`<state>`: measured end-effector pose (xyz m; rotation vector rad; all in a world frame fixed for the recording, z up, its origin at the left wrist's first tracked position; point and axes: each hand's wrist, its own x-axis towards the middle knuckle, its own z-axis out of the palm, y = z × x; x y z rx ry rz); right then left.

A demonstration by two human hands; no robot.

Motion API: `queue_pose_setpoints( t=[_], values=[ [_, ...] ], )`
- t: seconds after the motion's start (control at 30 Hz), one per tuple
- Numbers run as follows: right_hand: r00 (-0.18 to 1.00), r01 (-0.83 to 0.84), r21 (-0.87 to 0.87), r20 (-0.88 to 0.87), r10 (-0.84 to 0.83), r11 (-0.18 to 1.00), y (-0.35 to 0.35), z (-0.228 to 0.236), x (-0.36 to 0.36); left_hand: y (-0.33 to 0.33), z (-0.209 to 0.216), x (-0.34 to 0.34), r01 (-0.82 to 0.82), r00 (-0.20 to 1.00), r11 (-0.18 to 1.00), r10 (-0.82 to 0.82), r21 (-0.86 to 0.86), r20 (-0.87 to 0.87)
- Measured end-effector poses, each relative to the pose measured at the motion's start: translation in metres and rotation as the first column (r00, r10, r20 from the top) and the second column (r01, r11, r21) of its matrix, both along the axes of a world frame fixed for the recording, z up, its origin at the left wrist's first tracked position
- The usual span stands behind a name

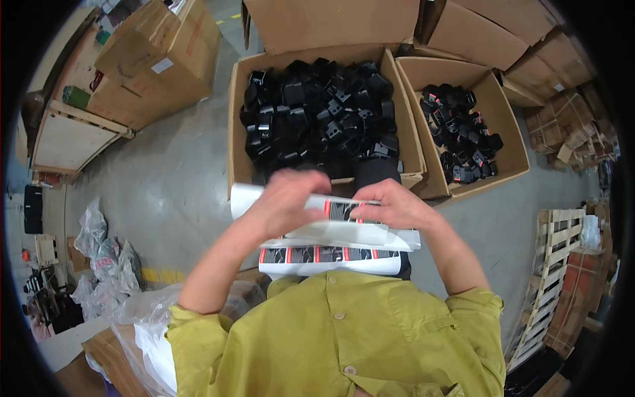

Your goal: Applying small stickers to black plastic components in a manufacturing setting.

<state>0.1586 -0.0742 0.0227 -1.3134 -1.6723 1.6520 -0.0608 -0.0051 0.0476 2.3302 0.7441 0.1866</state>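
2 open cardboard boxes sit on a grey concrete floor (172, 185): the larger box (324, 66) brims with black plastic parts (321, 116), the smaller box (512, 142) holds fewer. Nearer, a stack of label sheets (331, 255) rests at the person's chest. Above it, the left hand (284, 202) and right hand (390, 205) pinch 1 white sheet (340, 210), fingers closed along its top edge.
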Motion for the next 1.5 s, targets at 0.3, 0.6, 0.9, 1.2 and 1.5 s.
queue_pose_setpoints(
  t=[0.3, 0.6, 0.9, 1.2, 1.5],
  values=[
    [0.766, 0.337, -0.306, -0.461, -0.448, 0.89, -0.004, -0.014, -0.006, -0.028, -0.027, 0.007, 0.076, 0.614, 0.165, 0.769, -0.983, 0.176],
    [0.833, 0.362, -0.313, -0.315, -0.455, 0.878, -0.006, -0.027, -0.014, -0.046, -0.046, 0.012, 0.199, 0.527, 0.082, 0.831, -0.976, 0.177],
    [0.84, 0.367, -0.276, -0.312, -0.444, 0.888, -0.008, -0.027, -0.014, -0.056, -0.044, 0.021, 0.07, 0.36, 0.105, 0.925, -0.992, 0.123],
    [0.888, 0.333, 0.629, 0.042, -0.458, 0.703, -0.017, -0.003, -0.043, -0.065, -0.041, 0.023, -0.296, 0.399, 0.256, 0.908, -0.92, 0.124],
    [0.9, 0.306, 0.674, 0.025, -0.436, 0.672, -0.017, -0.007, -0.039, -0.069, -0.036, 0.026, -0.299, 0.447, 0.283, 0.885, -0.912, 0.128]
  ],
)
